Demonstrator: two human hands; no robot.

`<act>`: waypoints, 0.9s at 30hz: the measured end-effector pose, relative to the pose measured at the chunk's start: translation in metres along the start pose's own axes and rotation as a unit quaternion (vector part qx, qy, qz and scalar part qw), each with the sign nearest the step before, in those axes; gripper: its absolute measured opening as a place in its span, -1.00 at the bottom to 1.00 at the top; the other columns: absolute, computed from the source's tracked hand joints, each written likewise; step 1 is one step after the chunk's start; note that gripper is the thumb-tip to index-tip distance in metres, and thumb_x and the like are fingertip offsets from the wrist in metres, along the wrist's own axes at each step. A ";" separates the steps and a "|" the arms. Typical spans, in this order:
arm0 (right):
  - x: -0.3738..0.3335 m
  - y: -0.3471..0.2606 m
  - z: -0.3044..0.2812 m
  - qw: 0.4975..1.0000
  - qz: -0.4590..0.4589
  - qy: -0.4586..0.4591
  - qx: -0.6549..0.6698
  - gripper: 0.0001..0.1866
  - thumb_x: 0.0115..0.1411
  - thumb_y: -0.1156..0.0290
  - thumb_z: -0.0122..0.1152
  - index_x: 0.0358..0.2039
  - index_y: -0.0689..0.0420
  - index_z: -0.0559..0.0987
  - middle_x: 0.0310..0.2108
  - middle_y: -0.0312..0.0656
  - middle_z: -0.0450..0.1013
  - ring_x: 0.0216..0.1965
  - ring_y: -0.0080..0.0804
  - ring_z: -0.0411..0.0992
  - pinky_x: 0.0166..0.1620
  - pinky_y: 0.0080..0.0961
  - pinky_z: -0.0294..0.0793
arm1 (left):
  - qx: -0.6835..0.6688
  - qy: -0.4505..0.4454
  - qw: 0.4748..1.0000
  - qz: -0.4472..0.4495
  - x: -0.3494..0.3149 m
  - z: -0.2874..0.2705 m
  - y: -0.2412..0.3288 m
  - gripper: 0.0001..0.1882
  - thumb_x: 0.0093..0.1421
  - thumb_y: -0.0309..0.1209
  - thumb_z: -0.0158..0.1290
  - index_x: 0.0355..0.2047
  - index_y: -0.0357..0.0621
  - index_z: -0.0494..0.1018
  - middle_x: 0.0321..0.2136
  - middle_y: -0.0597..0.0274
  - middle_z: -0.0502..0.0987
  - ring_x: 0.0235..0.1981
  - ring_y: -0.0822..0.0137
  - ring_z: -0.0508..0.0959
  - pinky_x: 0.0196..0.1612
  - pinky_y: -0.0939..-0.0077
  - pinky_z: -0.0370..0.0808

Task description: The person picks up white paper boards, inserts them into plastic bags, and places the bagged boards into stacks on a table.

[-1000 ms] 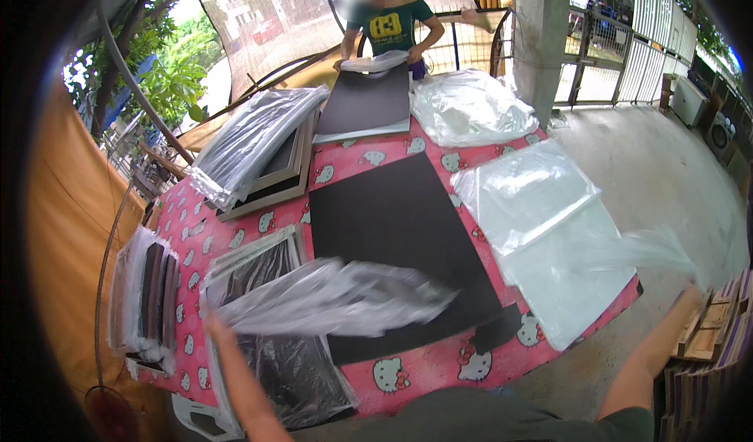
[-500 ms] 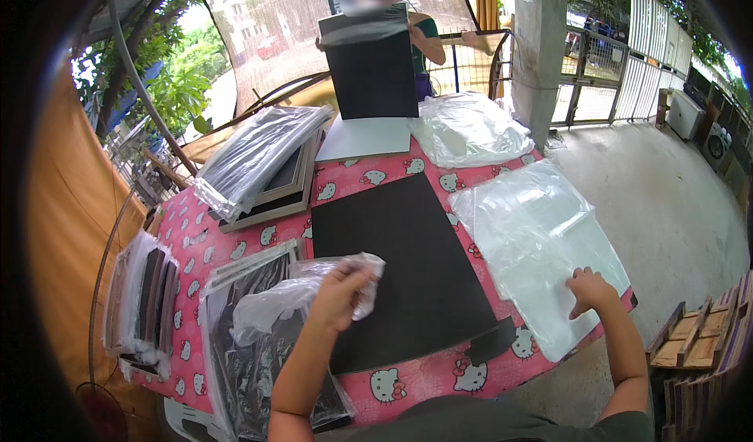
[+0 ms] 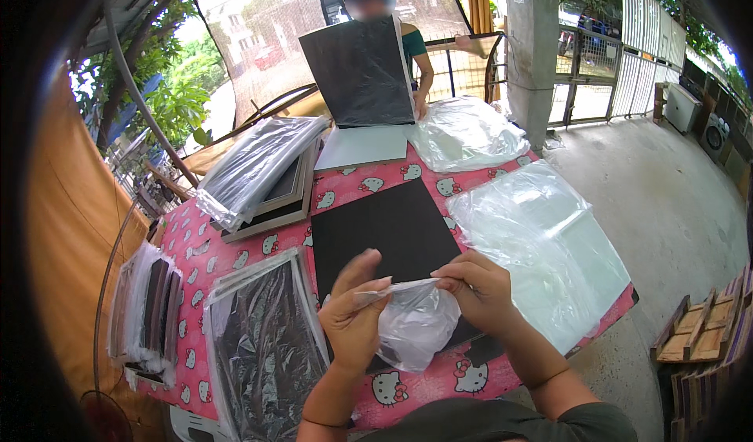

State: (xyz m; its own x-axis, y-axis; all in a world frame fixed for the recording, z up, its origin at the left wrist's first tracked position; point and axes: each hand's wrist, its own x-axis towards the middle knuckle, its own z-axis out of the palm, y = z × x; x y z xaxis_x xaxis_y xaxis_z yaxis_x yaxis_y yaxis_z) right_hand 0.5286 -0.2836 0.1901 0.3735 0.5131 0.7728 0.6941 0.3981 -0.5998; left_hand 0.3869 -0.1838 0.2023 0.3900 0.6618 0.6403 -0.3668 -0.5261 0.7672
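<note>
A crumpled clear plastic bag (image 3: 417, 328) hangs in front of me, its upper edge stretched between my two hands. My left hand (image 3: 354, 316) pinches one corner between thumb and fingers. At the other end, my right hand (image 3: 480, 291) grips the edge with thumb and fingertips. Beneath them a large flat black panel (image 3: 384, 226) lies on the table, partly hidden by the hands and bag. To its left rests a stack of dark panels in clear plastic (image 3: 267, 340). Flat clear plastic bags (image 3: 541, 246) are spread at the right.
The pink patterned tablecloth (image 3: 243, 260) also carries wrapped frames (image 3: 263, 167) at far left, upright wrapped pieces (image 3: 149, 316), a white board (image 3: 361, 146) and piled plastic (image 3: 469, 134). Across the table a person holds a plastic-covered black panel (image 3: 361, 73). Wooden pallets (image 3: 694, 324) stand at right.
My left hand has brought the bag rightward over the black panel. My right hand has left the flat bags and taken the bag's edge. Across the table, the person's panel is now plastic-covered and tilted.
</note>
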 end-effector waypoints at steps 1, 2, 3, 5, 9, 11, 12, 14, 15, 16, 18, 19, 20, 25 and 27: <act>-0.001 -0.002 0.005 1.000 -0.003 0.002 -0.007 -0.89 -0.10 0.54 0.22 -0.48 0.17 0.51 -0.59 -0.20 0.44 -0.63 -0.38 0.40 -0.54 -0.55 0.36 | -0.106 0.036 0.989 -0.098 -0.013 0.001 0.000 -0.92 0.00 -0.57 0.09 -0.44 -0.23 0.50 -0.44 0.17 0.51 -0.53 0.47 0.45 -0.41 0.67 0.39; -0.003 -0.005 0.010 1.000 -0.006 0.004 -0.014 -0.89 -0.10 0.55 0.21 -0.48 0.17 0.51 -0.59 -0.19 0.44 -0.63 -0.37 0.40 -0.55 -0.55 0.36 | -0.211 0.072 0.955 -0.193 -0.020 0.001 -0.001 -0.92 0.02 -0.57 0.08 -0.43 -0.23 0.50 -0.44 0.17 0.51 -0.53 0.46 0.45 -0.40 0.66 0.40; -0.004 -0.009 0.011 1.000 -0.010 0.008 -0.023 -0.89 -0.10 0.57 0.20 -0.48 0.18 0.51 -0.59 -0.17 0.44 -0.64 -0.36 0.40 -0.55 -0.54 0.37 | -0.257 0.070 0.945 -0.190 -0.021 -0.001 0.001 -0.93 0.03 -0.55 0.08 -0.43 -0.23 0.48 -0.45 0.19 0.50 -0.52 0.47 0.45 -0.40 0.66 0.40; -0.007 0.002 0.010 0.998 -0.003 0.049 -0.047 -0.90 -0.09 0.62 0.13 -0.49 0.19 0.50 -0.60 -0.17 0.42 -0.65 -0.37 0.38 -0.55 -0.54 0.36 | -0.345 0.063 0.919 -0.182 -0.022 -0.007 0.004 -0.93 0.04 -0.52 0.08 -0.43 -0.23 0.45 -0.49 0.24 0.47 -0.51 0.50 0.44 -0.40 0.65 0.40; 0.004 0.021 -0.013 0.972 0.102 0.116 0.176 -0.85 -0.01 0.55 0.06 -0.37 0.22 0.39 -0.32 -0.20 0.36 -0.33 -0.48 0.36 -0.27 -0.52 0.34 | -0.199 -0.071 0.957 -0.196 -0.027 -0.008 0.005 -0.92 0.10 -0.48 0.03 -0.40 -0.24 0.43 -0.50 0.31 0.45 -0.48 0.57 0.41 -0.37 0.72 0.34; 0.007 0.009 -0.012 0.929 0.070 -0.038 0.361 -0.57 -0.02 0.36 0.21 -0.18 0.21 0.29 -0.05 -0.15 0.20 -0.09 -0.40 0.26 -0.05 -0.40 0.23 | -0.023 -0.130 0.980 -0.150 -0.024 -0.010 0.006 -0.90 0.09 -0.49 0.03 -0.38 -0.26 0.47 -0.48 0.32 0.46 -0.46 0.57 0.41 -0.36 0.74 0.32; 0.003 0.001 -0.003 0.949 0.080 -0.089 0.290 -0.56 -0.08 0.35 0.27 -0.21 0.22 0.35 -0.17 -0.15 0.29 -0.19 -0.39 0.32 -0.13 -0.46 0.28 | -0.002 -0.098 0.988 -0.123 -0.017 -0.010 0.004 -0.90 0.09 -0.51 0.03 -0.37 -0.26 0.47 -0.49 0.31 0.46 -0.46 0.57 0.41 -0.36 0.74 0.33; -0.008 -0.008 0.005 0.976 0.064 -0.194 0.075 -0.62 -0.15 0.36 0.32 -0.30 0.23 0.46 -0.40 -0.16 0.42 -0.39 -0.38 0.40 -0.29 -0.56 0.36 | 0.040 -0.041 0.996 -0.068 -0.006 -0.006 0.009 -0.90 0.09 -0.53 0.01 -0.37 -0.27 0.49 -0.49 0.29 0.47 -0.45 0.56 0.42 -0.35 0.74 0.33; -0.009 -0.006 0.007 0.979 0.086 -0.173 0.063 -0.69 -0.13 0.39 0.30 -0.35 0.23 0.48 -0.46 -0.16 0.41 -0.44 -0.38 0.40 -0.34 -0.57 0.35 | -0.004 0.010 0.992 -0.126 -0.005 -0.006 0.013 -0.89 0.14 -0.52 -0.05 -0.35 -0.28 0.46 -0.48 0.26 0.48 -0.46 0.56 0.43 -0.36 0.75 0.34; -0.008 -0.003 0.009 0.981 0.108 -0.151 0.050 -0.75 -0.11 0.42 0.28 -0.39 0.22 0.50 -0.52 -0.16 0.41 -0.50 -0.37 0.39 -0.40 -0.57 0.35 | -0.061 0.038 0.987 -0.145 -0.005 -0.005 0.008 -0.89 0.14 -0.49 -0.04 -0.35 -0.26 0.44 -0.48 0.26 0.47 -0.47 0.56 0.41 -0.38 0.74 0.34; -0.004 -0.003 0.012 0.985 0.129 -0.113 0.034 -0.85 -0.08 0.47 0.24 -0.46 0.21 0.52 -0.59 -0.17 0.40 -0.56 -0.38 0.37 -0.47 -0.57 0.33 | -0.173 0.094 0.965 -0.173 -0.001 -0.004 -0.004 -0.87 0.15 -0.43 -0.02 -0.34 -0.23 0.41 -0.49 0.27 0.46 -0.50 0.58 0.39 -0.40 0.74 0.34; -0.001 -0.005 0.014 0.986 0.129 -0.097 0.031 -0.89 -0.07 0.49 0.22 -0.48 0.21 0.52 -0.60 -0.17 0.39 -0.57 -0.39 0.37 -0.49 -0.56 0.31 | -0.182 0.107 0.962 -0.174 0.001 -0.002 -0.002 -0.87 0.17 -0.40 -0.05 -0.31 -0.18 0.38 -0.52 0.28 0.43 -0.52 0.60 0.37 -0.44 0.76 0.32; 0.001 -0.006 0.015 0.988 0.128 -0.081 0.029 -0.92 -0.06 0.51 0.20 -0.50 0.20 0.53 -0.60 -0.18 0.39 -0.58 -0.40 0.36 -0.51 -0.55 0.30 | -0.166 0.126 0.965 -0.160 0.001 -0.004 -0.003 -0.84 0.16 -0.37 -0.03 -0.31 -0.17 0.37 -0.52 0.29 0.42 -0.52 0.60 0.37 -0.44 0.76 0.32; -0.001 0.012 0.014 0.991 0.116 0.012 0.065 -0.87 -0.04 0.60 0.13 -0.41 0.22 0.43 -0.57 -0.24 0.32 -0.52 -0.47 0.30 -0.42 -0.63 0.28 | -0.072 0.073 0.987 -0.124 -0.002 -0.012 -0.024 -0.68 0.04 -0.28 0.12 -0.29 -0.22 0.35 -0.46 0.30 0.43 -0.46 0.58 0.41 -0.39 0.78 0.35; 0.001 0.020 0.010 0.991 0.095 0.033 0.093 -0.81 -0.05 0.61 0.13 -0.36 0.21 0.40 -0.56 -0.29 0.26 -0.48 -0.53 0.25 -0.37 -0.67 0.25 | -0.136 0.028 0.972 -0.188 0.000 -0.009 -0.029 -0.60 -0.02 -0.27 0.17 -0.25 -0.23 0.33 -0.45 0.30 0.44 -0.43 0.57 0.42 -0.37 0.76 0.37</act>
State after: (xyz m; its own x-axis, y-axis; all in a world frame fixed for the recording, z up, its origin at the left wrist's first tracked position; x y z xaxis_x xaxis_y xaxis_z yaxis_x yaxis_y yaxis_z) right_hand 0.5372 -0.2678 0.1765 0.5307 0.5438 0.6501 0.4844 0.4348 -0.7592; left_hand 0.3903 -0.1640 0.1800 0.4963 0.8118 0.3076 -0.4201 -0.0855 0.9034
